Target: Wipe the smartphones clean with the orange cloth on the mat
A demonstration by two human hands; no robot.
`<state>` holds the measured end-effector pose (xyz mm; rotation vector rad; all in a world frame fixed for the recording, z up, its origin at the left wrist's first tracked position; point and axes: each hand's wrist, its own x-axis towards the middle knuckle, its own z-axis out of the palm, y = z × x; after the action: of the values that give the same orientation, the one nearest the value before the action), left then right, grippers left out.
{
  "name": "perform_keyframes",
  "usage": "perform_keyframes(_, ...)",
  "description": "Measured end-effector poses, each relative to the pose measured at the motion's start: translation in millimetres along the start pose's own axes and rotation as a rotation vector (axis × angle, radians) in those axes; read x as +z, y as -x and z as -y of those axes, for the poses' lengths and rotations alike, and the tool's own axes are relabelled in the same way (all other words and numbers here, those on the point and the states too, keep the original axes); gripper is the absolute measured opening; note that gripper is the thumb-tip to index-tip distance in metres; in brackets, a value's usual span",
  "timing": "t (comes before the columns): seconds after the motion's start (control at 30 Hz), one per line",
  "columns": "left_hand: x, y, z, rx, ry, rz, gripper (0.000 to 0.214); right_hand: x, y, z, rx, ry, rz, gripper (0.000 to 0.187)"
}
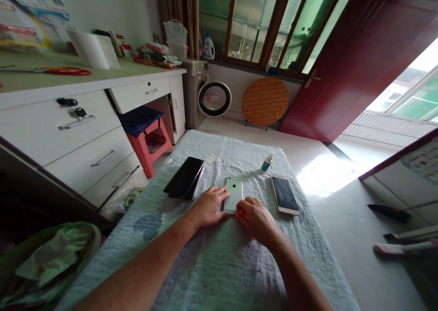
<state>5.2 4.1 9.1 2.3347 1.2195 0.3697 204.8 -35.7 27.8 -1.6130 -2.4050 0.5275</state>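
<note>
A silvery-white smartphone (234, 193) with a dark apple logo lies back up on the quilted cloth. My left hand (210, 207) holds it at the left edge, fingers on its side and thumb by the lower corner. At the phone's lower right, my right hand (256, 218) is closed on a small orange-red thing (239, 216), mostly hidden by the fingers; its kind cannot be made out. Left of the hands lies a stack of dark-screened devices (185, 178). On the right is a gold-white smartphone (285, 194), screen up, with a small spray bottle (266, 163) standing behind it.
The pale quilted cloth (219, 274) covers the surface under the phones. A red stool (150, 147) and white drawers (85, 160) stand at left, with a waste bin (94, 238) below. Behind are an open washing machine (198, 80) and a round wooden tabletop (265, 101).
</note>
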Motion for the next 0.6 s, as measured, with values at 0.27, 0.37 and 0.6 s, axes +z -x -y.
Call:
perform_keyframes(0.27, 3.3, -0.7, 3.6, 0.012, -0.013, -0.023, 0.060, -2.6, 1.3, 0.2, 0.012, -0.032, -0.007, 0.007)
perform_keyframes(0.37, 3.4, -0.8, 3.7, 0.007, -0.018, -0.021, 0.060, -3.6, 1.7, 0.1, 0.015, -0.043, 0.003, 0.007)
perform_keyframes(0.6, 2.7, -1.4, 1.8, 0.001, -0.002, -0.021, 0.063, 0.1, 1.1, -4.9, 0.006, -0.068, -0.016, 0.006)
